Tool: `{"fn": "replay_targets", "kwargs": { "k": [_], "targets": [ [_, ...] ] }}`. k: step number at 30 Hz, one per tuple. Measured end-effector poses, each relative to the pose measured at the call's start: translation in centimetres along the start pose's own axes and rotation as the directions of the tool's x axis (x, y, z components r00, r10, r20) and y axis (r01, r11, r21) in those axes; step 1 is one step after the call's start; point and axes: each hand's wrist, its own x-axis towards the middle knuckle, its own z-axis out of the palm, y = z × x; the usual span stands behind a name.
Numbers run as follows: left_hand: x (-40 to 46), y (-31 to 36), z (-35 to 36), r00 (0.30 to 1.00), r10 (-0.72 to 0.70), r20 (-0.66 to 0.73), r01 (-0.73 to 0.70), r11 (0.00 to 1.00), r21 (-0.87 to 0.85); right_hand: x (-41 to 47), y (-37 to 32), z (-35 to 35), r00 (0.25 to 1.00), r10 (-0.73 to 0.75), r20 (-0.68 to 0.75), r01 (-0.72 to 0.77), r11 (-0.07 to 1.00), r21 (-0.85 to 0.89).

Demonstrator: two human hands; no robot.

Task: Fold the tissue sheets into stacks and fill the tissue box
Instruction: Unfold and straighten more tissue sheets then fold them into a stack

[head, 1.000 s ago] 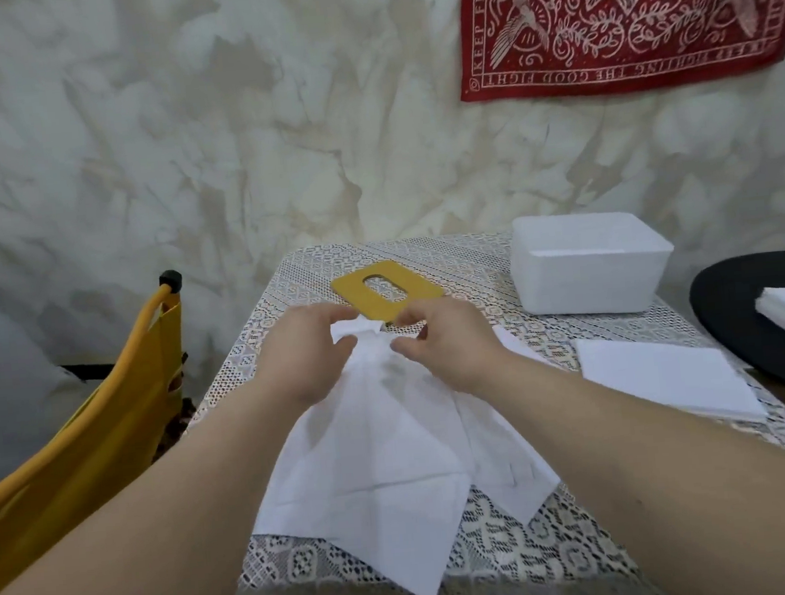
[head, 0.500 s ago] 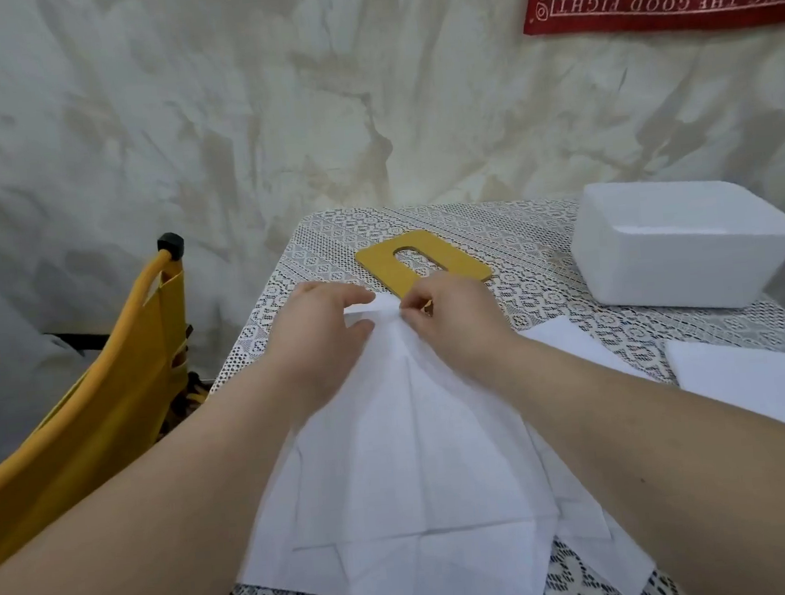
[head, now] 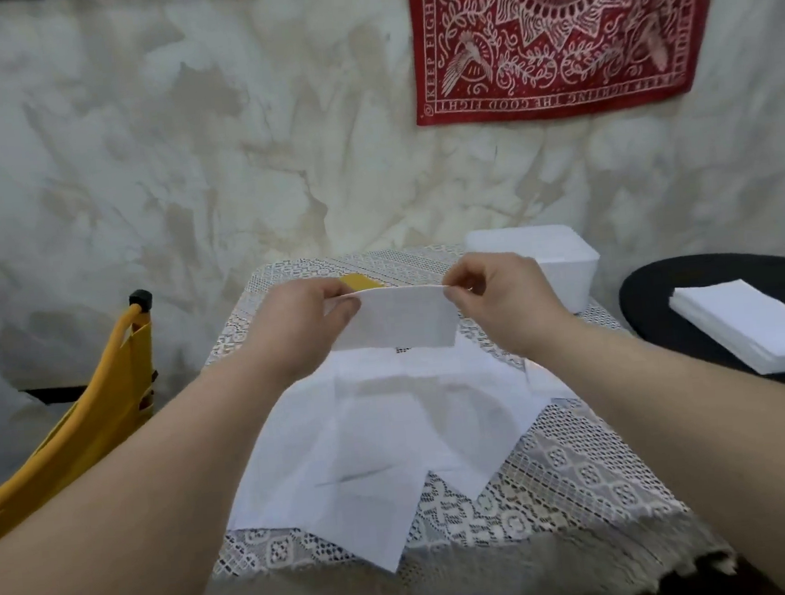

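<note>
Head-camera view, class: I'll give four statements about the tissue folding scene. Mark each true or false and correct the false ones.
1. Both the left hand and right hand pinch the top edge of the folded white tissue sheet. True.
2. The white plastic tissue box stands on the round black side table. False: it stands on the lace-covered table.
3. A stack of white tissues lies on the round black side table. True.
4. The red patterned wall cloth covers the table. False: it hangs on the wall.

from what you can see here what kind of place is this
Probably a room in a home, not a workshop: a small table under a lace tablecloth, a red patterned cloth hung on a mottled plaster wall, and a yellow chair beside it.
</note>
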Motion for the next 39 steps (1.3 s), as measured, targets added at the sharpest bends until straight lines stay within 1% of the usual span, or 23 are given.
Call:
{"fn": "replay_targets", "kwargs": {
  "k": [2, 6, 10, 12, 14, 16, 18, 19, 20, 23, 25, 28, 30, 35, 39],
  "targets": [
    [-0.7, 2.1, 0.7, 0.998, 0.044, 0.042, -0.043, 0.999, -0.013, -1.8, 1.0, -2.8, 0.999, 0.036, -0.016, -0.037, 0.999, -0.034],
    [-1.7, 5.8, 2.9, 0.989, 0.115, 0.091, -0.117, 0.993, 0.02, -5.1, 3.3, -7.7, 0.994, 0.107, 0.012, -0.106, 0.99, -0.093],
    [-1.9, 9.0, 6.4, 0.978, 0.119, 0.171, -0.124, 0.992, 0.019, -7.3, 5.9, -11.1, 0.981, 0.19, 0.03, -0.18, 0.962, -0.207],
    [-1.4, 10.6, 8.3, 0.979, 0.112, 0.173, -0.116, 0.993, 0.012, -7.7, 7.1, -12.2, 0.968, 0.25, 0.031, -0.235, 0.942, -0.24],
    [-0.4, 12.6, 9.6, 0.988, 0.112, 0.101, -0.111, 0.994, -0.019, -7.0, 7.9, -13.6, 0.966, 0.249, -0.064, -0.256, 0.925, -0.282],
    [0.9, 14.7, 10.2, 0.993, 0.112, -0.035, -0.115, 0.991, -0.073, -6.1, 8.3, -15.0, 0.957, 0.201, -0.21, -0.263, 0.906, -0.332],
    [1.5, 16.1, 11.2, 0.981, 0.128, -0.144, -0.144, 0.983, -0.11, -5.8, 9.0, -15.5, 0.933, 0.149, -0.326, -0.252, 0.92, -0.302],
    [1.5, 16.2, 12.1, 0.978, 0.14, -0.153, -0.157, 0.982, -0.108, -6.0, 9.7, -15.3, 0.924, 0.143, -0.356, -0.249, 0.929, -0.273],
    [1.1, 15.9, 13.1, 0.981, 0.148, -0.124, -0.159, 0.984, -0.085, -6.6, 10.6, -14.6, 0.924, 0.161, -0.348, -0.259, 0.931, -0.256],
    [-1.3, 13.3, 16.6, 0.989, 0.131, 0.063, -0.131, 0.991, -0.003, -9.5, 14.0, -11.1, 0.954, 0.244, -0.172, -0.287, 0.909, -0.303],
    [-2.2, 11.5, 18.0, 0.985, 0.121, 0.12, -0.129, 0.99, 0.062, -10.9, 15.5, -9.5, 0.956, 0.275, -0.101, -0.292, 0.909, -0.298],
    [-2.2, 10.5, 18.9, 0.982, 0.131, 0.135, -0.141, 0.988, 0.063, -11.4, 16.3, -8.7, 0.968, 0.244, -0.065, -0.252, 0.92, -0.299],
    [-2.3, 10.3, 19.2, 0.982, 0.131, 0.135, -0.138, 0.989, 0.047, -11.3, 16.4, -8.6, 0.972, 0.222, -0.072, -0.233, 0.929, -0.287],
    [-2.6, 9.6, 19.7, 0.985, 0.14, 0.1, -0.144, 0.989, 0.039, -11.8, 16.4, -8.4, 0.973, 0.206, -0.105, -0.228, 0.93, -0.288],
    [-2.7, 9.7, 19.6, 0.989, 0.122, 0.083, -0.128, 0.989, 0.074, -11.8, 16.5, -8.3, 0.973, 0.214, -0.087, -0.231, 0.921, -0.313]
  ]
}}
